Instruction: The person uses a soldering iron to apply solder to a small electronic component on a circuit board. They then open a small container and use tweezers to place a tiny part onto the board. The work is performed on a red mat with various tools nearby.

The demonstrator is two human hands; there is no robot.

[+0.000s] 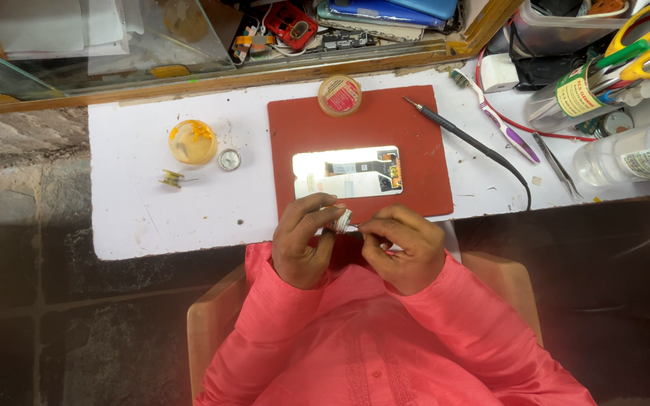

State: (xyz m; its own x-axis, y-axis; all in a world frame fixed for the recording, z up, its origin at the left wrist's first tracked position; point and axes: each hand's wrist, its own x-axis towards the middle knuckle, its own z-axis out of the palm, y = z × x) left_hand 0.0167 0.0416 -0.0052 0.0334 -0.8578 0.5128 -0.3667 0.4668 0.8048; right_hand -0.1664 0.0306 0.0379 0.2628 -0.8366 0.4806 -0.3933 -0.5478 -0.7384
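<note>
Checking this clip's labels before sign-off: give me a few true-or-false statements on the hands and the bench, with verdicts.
1. The left hand holds a small spool. True.
2. The opened phone lies on the red mat. True.
3. The right hand grips the soldering iron. False: the iron lies on the bench, untouched.
4. The yellow tub sits on the mat. False: it stands on the white board, left of the mat.

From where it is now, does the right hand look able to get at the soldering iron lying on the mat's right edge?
Probably yes: nothing lies between the right hand and the soldering iron, though its fingers pinch something small.
</note>
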